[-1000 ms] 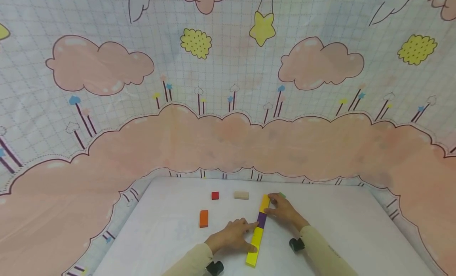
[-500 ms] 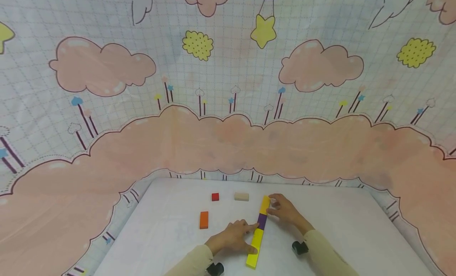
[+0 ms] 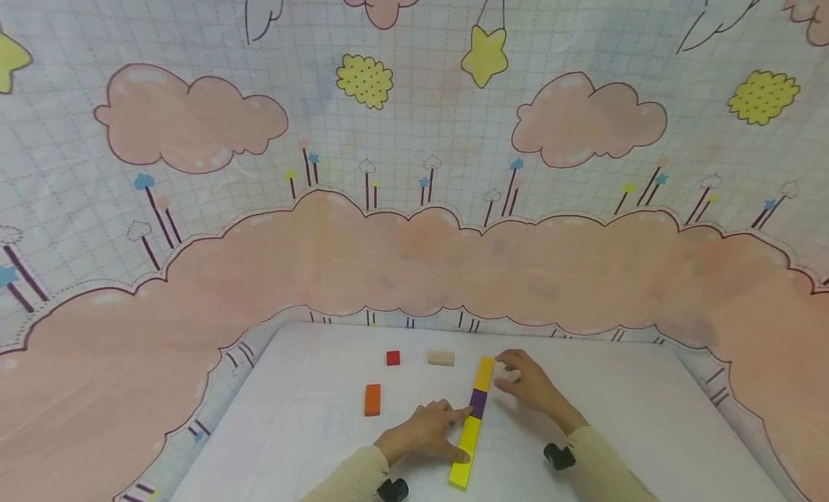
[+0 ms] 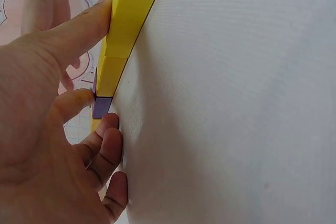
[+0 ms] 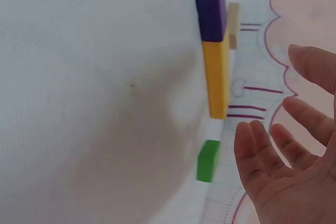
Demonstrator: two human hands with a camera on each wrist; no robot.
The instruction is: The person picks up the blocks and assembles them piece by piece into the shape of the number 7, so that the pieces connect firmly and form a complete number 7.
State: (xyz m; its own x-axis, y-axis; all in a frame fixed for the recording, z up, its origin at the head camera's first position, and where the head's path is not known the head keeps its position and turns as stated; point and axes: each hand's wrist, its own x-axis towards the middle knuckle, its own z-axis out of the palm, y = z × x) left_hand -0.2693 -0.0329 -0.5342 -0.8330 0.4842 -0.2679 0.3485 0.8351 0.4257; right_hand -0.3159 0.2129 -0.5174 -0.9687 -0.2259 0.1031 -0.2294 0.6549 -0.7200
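Note:
A straight row of blocks runs away from me on the white table: yellow blocks (image 3: 460, 476) at the near end, a purple block (image 3: 478, 403) beyond them, and an orange-yellow block (image 3: 483, 375) at the far end. My left hand (image 3: 424, 431) lies along the row's left side. Its index fingertip touches the purple block and its thumb rests against the yellow part; the other fingers are loosely bent. My right hand (image 3: 532, 387) is just right of the far block, fingers spread, holding nothing. A green block (image 5: 208, 161) lies past the row's far end in the right wrist view.
Left of the row lie an orange block (image 3: 372, 400), a small red block (image 3: 393, 358) and a beige block (image 3: 441, 358). A cloud-patterned cloth (image 3: 414, 265) stands behind and around the white table (image 3: 291, 416).
My right hand has let go of the orange-yellow block and drawn back slightly to the right. My left hand and the row stay in place.

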